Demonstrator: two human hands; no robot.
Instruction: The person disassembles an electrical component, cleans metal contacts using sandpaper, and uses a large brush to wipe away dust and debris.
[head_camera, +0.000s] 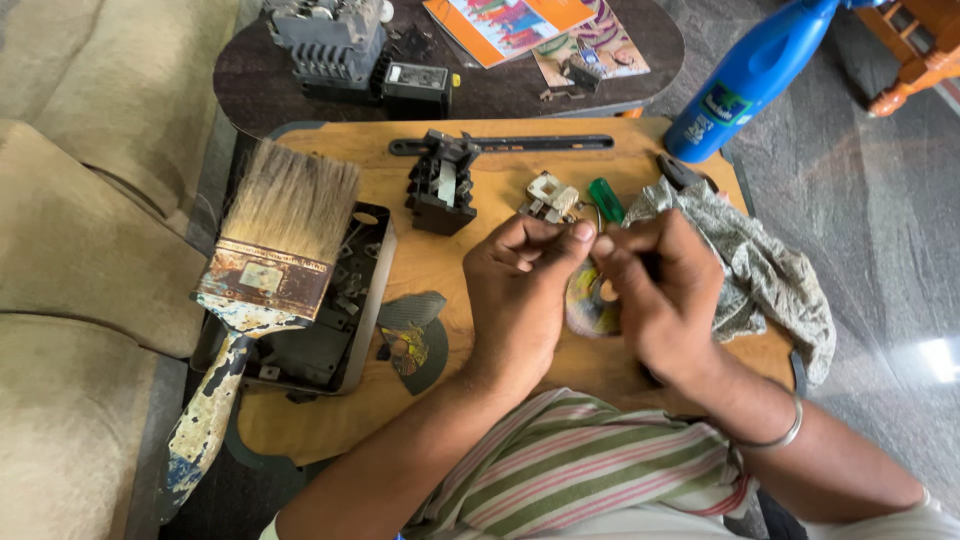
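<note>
My left hand (520, 290) and my right hand (660, 290) meet over the middle of a small wooden table (520, 180). Their fingertips pinch together around something too small to make out. Just beyond the fingertips lie a small metal part (550, 195) and a green-handled screwdriver (605, 200). A shiny disc (587, 305) lies on the table under my hands. A grey rag (765, 265) is bunched right of my right hand.
A big worn paintbrush (265, 270) rests across a dark metal tray (345, 340) of small parts at the left. A black electrical block (440, 185) stands mid-table, a black bar (540, 144) behind it. A blue bottle (745, 80) lies at the far right. Sofa cushions (70, 250) on the left.
</note>
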